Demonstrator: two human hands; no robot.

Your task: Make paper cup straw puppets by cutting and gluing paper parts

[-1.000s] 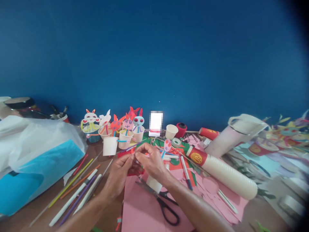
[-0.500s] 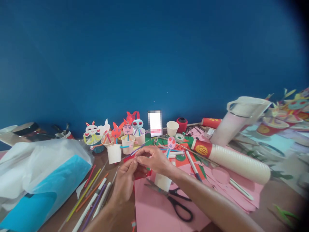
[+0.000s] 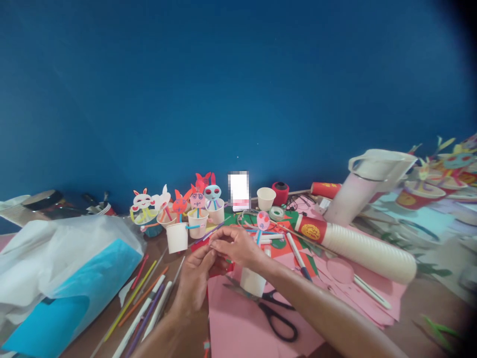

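Note:
My left hand (image 3: 196, 276) and my right hand (image 3: 240, 248) meet above the table with fingertips pinched together. Whatever lies between those fingertips is too small to make out. Partly behind my right wrist stands a white paper cup (image 3: 252, 283). Above that wrist shows a pink paper face (image 3: 263, 221) on a blue stem; my arm hides where the stem ends. Black-handled scissors (image 3: 279, 323) rest on pink paper (image 3: 238, 330), their blades passing by the cup's base.
Several cups with paper animal faces (image 3: 197, 199) stand at back left, beside a blank white cup (image 3: 177, 237). A plastic bag (image 3: 93, 248) and coloured sticks (image 3: 130, 303) lie left. Rightward are a marker (image 3: 298, 253), stacked paper cups (image 3: 368, 248) and a pitcher (image 3: 357, 184).
Both hands stay pinched together in nearly the same place, with only slight finger movement. The pink face shifts slightly left and the cup below slightly right; the other objects look unchanged.

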